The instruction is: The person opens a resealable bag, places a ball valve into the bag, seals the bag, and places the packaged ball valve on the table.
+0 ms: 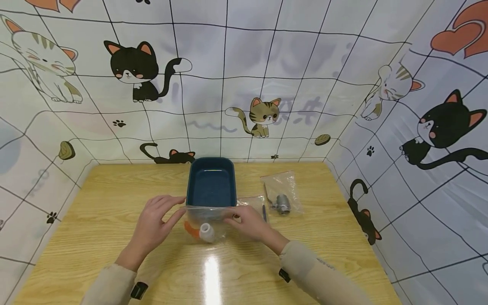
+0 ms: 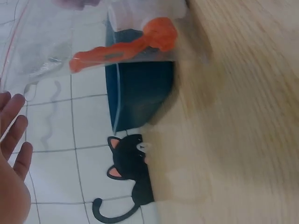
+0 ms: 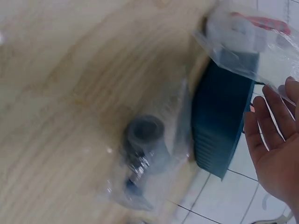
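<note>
A clear zip bag [image 1: 217, 215] is held up by its top edge in front of the dark teal bin. Inside it lie an orange part [image 2: 121, 51] with a long arm and a white round part [image 1: 207, 233] with a hole. My left hand [image 1: 154, 222] pinches the bag's top left corner between thumb and finger. At the top right side, my right hand [image 1: 248, 222] pinches the same edge. In both wrist views the other fingers are extended, while the pinching fingertips are mostly out of sight.
Behind the bag stands the dark teal bin [image 1: 211, 186]. To its right lies a bag with a grey cylindrical part [image 1: 283, 204]. Another small bag with a dark thin item [image 1: 264, 212] sits partly behind the right hand. Cat-printed cloth [image 1: 206, 51] surrounds the wooden table [image 1: 126, 182].
</note>
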Tool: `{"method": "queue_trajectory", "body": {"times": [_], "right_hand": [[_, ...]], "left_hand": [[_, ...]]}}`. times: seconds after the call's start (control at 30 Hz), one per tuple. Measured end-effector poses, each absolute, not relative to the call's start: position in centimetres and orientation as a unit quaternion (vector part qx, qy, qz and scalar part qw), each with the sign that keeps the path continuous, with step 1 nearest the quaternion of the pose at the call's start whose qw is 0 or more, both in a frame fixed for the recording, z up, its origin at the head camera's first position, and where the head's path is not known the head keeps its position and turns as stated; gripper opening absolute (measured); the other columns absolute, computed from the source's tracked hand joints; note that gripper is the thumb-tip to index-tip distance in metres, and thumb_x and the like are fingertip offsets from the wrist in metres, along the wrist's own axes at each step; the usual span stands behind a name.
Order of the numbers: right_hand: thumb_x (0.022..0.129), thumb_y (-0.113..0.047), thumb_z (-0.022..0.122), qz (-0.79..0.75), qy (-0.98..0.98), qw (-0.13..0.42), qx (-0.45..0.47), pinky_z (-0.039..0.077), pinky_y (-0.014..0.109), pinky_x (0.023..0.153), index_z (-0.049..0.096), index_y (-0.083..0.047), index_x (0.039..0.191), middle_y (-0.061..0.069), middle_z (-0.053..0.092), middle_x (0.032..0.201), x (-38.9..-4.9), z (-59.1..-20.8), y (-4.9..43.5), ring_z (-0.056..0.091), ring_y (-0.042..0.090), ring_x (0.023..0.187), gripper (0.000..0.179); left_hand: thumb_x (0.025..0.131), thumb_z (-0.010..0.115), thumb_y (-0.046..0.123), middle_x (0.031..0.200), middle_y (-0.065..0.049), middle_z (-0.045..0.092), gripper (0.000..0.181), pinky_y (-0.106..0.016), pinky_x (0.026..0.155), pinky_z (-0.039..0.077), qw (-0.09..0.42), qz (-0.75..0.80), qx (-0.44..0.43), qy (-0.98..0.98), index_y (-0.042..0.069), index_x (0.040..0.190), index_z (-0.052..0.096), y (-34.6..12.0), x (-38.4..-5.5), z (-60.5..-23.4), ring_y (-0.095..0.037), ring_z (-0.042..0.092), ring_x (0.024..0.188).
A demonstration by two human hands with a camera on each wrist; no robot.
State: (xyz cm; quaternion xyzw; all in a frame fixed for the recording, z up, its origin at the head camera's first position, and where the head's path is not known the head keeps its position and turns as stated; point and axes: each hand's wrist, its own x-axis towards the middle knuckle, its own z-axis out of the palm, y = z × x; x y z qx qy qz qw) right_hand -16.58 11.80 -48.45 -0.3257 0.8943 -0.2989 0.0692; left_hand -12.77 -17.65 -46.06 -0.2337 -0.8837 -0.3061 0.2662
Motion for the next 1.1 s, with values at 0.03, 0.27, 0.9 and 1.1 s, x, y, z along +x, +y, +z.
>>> {"method": "queue_trajectory", "body": {"times": [0.03, 0.27, 0.9, 1.1], "right_hand": [[0.098, -0.031, 0.059, -0.3, 0.894, 0.072, -0.326, 0.052, 0.022, 0.082, 0.071, -0.022, 0.115, -0.004, 0.072, 0.112, -16.5, -48.7, 11.6, 0.065, 0.007, 0.094, 0.022], [0.098, -0.026, 0.06, -0.336, 0.886, 0.109, -0.301, 0.052, 0.018, 0.08, 0.068, -0.02, 0.116, -0.004, 0.071, 0.105, -16.2, -50.0, 11.0, 0.064, 0.004, 0.092, 0.021], [0.101, -0.032, 0.052, -0.356, 0.871, 0.149, -0.305, 0.052, 0.019, 0.08, 0.067, -0.021, 0.119, -0.007, 0.071, 0.108, -15.6, -50.2, 10.3, 0.063, -0.001, 0.091, 0.025], [0.102, -0.032, 0.051, -0.353, 0.871, 0.171, -0.296, 0.052, 0.022, 0.085, 0.065, -0.017, 0.124, -0.004, 0.07, 0.114, -15.6, -50.0, 11.1, 0.064, 0.005, 0.098, 0.03]], "left_hand": [[0.082, 0.078, 0.02, 0.106, -0.001, 0.073, 0.036, -0.044, 0.096, 0.043, 0.25, -0.306, -0.226, -0.89, 0.015, 0.116, 0.07, -17.9, -12.6, -46.3, -0.022, 0.063, 0.104], [0.085, 0.074, 0.037, 0.111, 0.003, 0.07, 0.034, -0.047, 0.091, 0.051, 0.081, -0.293, -0.194, -0.933, 0.019, 0.113, 0.068, -18.7, -11.8, -49.7, -0.021, 0.065, 0.107], [0.097, 0.057, 0.042, 0.096, 0.014, 0.07, 0.016, -0.036, 0.082, 0.054, -0.017, -0.352, -0.121, -0.928, 0.028, 0.102, 0.063, -19.2, -11.2, -51.4, -0.01, 0.066, 0.094], [0.099, 0.053, 0.043, 0.1, 0.004, 0.073, 0.024, -0.031, 0.076, 0.052, -0.044, -0.343, -0.084, -0.934, 0.022, 0.105, 0.064, -21.6, -10.9, -50.9, -0.014, 0.066, 0.09]]}}
